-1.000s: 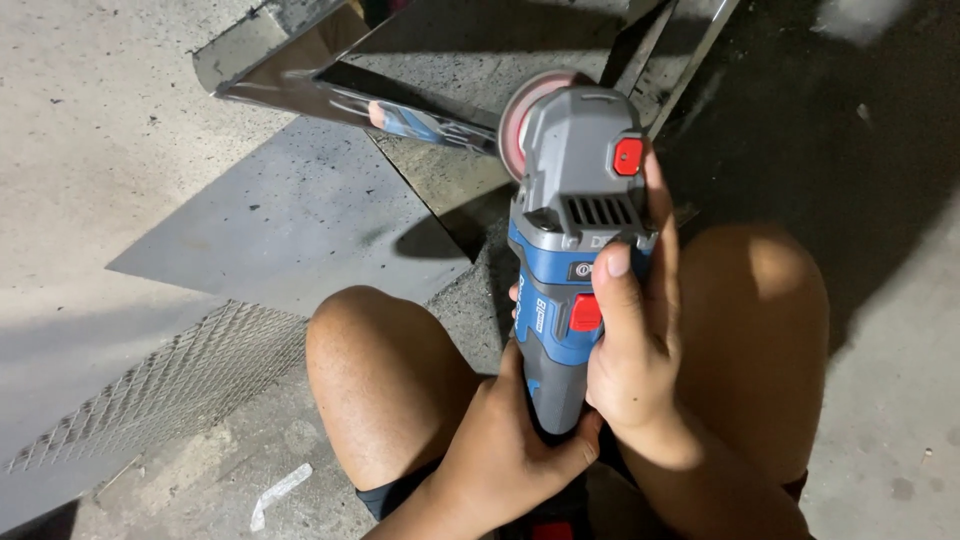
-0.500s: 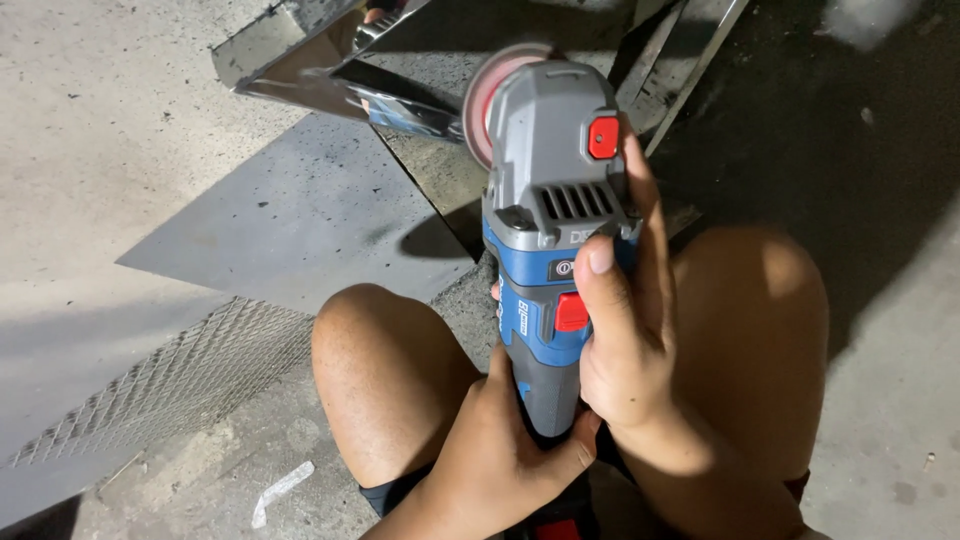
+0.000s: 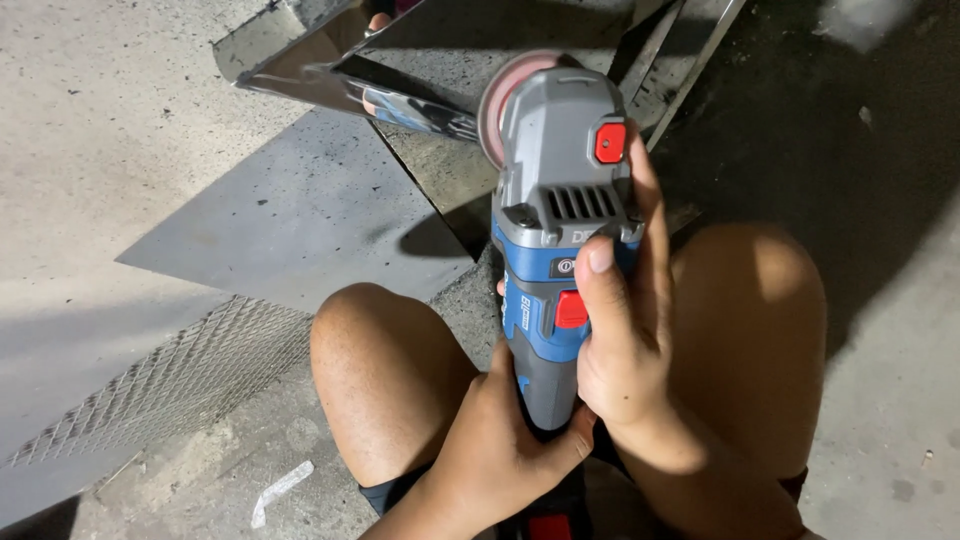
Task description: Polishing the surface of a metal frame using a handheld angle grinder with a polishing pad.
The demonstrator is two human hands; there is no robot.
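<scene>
Both hands are gripping a blue-and-grey grinder [image 3: 560, 250] above the knees: the right hand [image 3: 620, 340] wrapping its body, the left hand [image 3: 505, 450] clasping its rear. Its disc [image 3: 497, 100] is meeting a shiny metal piece [image 3: 330, 70] ahead of the grinder.

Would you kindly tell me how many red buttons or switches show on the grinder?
2 on the grinder: a red button on the grey head, and a red switch on the blue body beside the right hand. Others may be hidden.

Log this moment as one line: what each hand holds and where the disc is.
left hand: grips grinder rear | right hand: wraps angle grinder body | disc: at shiny metal piece edge | contact: cannot tell
</scene>
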